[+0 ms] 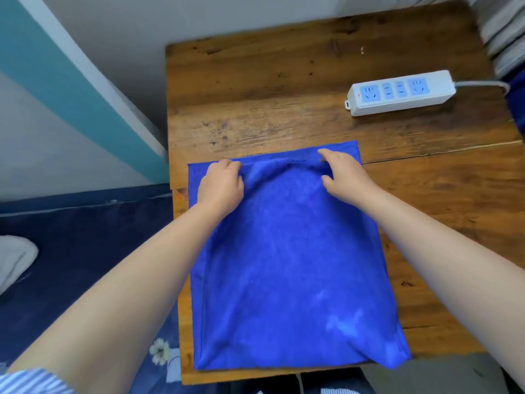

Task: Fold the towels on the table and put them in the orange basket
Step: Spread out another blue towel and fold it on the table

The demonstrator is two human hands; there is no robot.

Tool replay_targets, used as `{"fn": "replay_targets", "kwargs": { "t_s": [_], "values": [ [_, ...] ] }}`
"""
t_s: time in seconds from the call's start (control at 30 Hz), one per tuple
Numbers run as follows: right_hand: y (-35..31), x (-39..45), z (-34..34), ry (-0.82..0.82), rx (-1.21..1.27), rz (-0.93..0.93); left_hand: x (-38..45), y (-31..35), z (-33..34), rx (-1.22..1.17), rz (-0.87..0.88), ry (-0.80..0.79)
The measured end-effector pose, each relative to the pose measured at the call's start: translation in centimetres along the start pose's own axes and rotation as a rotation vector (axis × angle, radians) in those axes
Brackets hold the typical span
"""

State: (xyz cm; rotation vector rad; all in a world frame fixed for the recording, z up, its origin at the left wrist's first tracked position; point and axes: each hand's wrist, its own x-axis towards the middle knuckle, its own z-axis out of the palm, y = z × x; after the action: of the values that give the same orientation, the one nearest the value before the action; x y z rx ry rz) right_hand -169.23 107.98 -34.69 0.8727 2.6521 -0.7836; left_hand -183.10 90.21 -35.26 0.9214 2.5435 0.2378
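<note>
The blue rectangular microfibre towel (289,265) lies lengthwise on the wooden bench (284,89), its lifted far hem pinched by left hand (221,186) and right hand (345,173).

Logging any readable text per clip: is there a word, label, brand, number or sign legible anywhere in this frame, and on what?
None can be read.
Power strip: only socket slots and a small red mark near its left end; no lettering shows.
Blue towel, held at its far edge by the left hand and right hand: plain, no tag in view.
Wooden table: bare grain, no print.
</note>
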Motion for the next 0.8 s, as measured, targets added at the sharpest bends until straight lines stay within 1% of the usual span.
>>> {"fn": "replay_targets", "kwargs": {
  "t_s": [0.1,0.17,0.23,0.3,0.37,0.43,0.53,0.6,0.73,0.8],
  "values": [
    [-0.1,0.8,-0.4,-0.016,-0.041,-0.115,1.7,0.2,0.5,0.099,-0.024,-0.038],
    [0.0,0.7,-0.6,-0.083,-0.057,-0.188,2.2,0.2,0.6,0.172,-0.039,-0.051],
    [0.3,0.4,-1.1,-0.159,-0.050,-0.225,2.5,0.2,0.5,0.190,-0.033,-0.061],
    [0.7,0.2,-1.5,-0.201,-0.143,-0.243,2.6,0.1,0.1,0.119,-0.014,-0.067],
    [1.2,0.2,-2.0,-0.243,-0.330,-0.219,2.4,-0.4,-0.5,-0.055,-0.020,-0.004],
    [1.4,0.0,-2.5,-0.281,-0.396,-0.158,1.8,-1.2,-1.3,-0.208,-0.008,0.079],
    [0.9,-0.3,-3.3,-0.273,-0.439,-0.131,0.6,-2.2,-2.6,-0.241,0.053,0.151],
    [0.3,-0.5,-3.7,-0.285,-0.494,-0.115,0.0,-2.4,-3.2,-0.254,0.055,0.190],
    [-0.7,-1.4,-5.3,-0.260,-0.614,-0.081,-0.4,-2.4,-3.9,-0.319,-0.045,0.233],
    [-0.7,-2.1,-6.1,-0.188,-0.655,-0.065,-0.7,-3.0,-4.2,-0.339,-0.128,0.247]
  ]
}}
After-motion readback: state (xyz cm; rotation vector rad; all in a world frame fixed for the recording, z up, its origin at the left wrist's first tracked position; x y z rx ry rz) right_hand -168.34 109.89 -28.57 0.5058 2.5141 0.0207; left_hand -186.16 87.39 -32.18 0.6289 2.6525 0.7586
